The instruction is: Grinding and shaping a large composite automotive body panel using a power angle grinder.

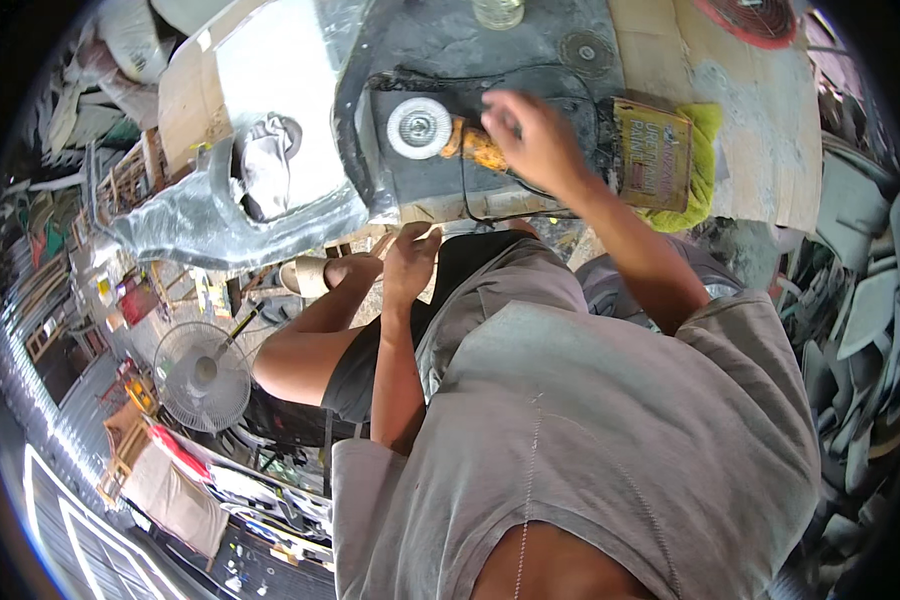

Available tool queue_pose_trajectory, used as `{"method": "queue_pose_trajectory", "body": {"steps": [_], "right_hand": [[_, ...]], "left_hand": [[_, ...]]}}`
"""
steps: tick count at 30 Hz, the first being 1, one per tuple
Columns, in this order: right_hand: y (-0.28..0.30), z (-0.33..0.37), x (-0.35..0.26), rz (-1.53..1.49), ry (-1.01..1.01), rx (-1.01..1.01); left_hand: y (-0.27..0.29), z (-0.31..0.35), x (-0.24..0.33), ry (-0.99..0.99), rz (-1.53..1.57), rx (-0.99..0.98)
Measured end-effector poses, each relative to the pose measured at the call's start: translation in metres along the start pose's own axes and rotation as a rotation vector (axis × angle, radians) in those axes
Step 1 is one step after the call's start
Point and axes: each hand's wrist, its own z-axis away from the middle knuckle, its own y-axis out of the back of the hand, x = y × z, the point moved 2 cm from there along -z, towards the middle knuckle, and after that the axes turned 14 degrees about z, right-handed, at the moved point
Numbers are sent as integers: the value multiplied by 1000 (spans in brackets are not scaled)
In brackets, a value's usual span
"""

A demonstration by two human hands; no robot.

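Observation:
On the dark work surface [410,185] lies an angle grinder with an orange body [482,150] and a pale round disc [419,128]. My right hand [538,140] hovers over the rear of the grinder body, its fingers apart and slightly blurred; no grip on the tool shows. My left hand [410,262] is low at the near edge of the work surface, fingers curled together. What it holds, if anything, is too small to make out. Left of the grinder rests a large grey moulded panel [210,232] with a cut-out. A greyish cloth [267,165] lies in that cut-out.
A worn rectangular tin [654,155] sits on a yellow-green cloth [708,150] to the right. A black cord [465,190] loops around the grinder. Farther back are a glass jar [498,12], a dark disc [586,54] and a red-rimmed round grille [750,18]. A fan [202,375] stands lower left.

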Motion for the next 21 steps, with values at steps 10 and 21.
{"method": "queue_pose_trajectory", "body": {"steps": [10,21], "right_hand": [[-132,-102,55,585,177,-345],[-31,-103,62,92,104,-275]], "left_hand": [[-18,70,-21,-54,-73,91],[-18,125,-106,46,-195,115]]}}
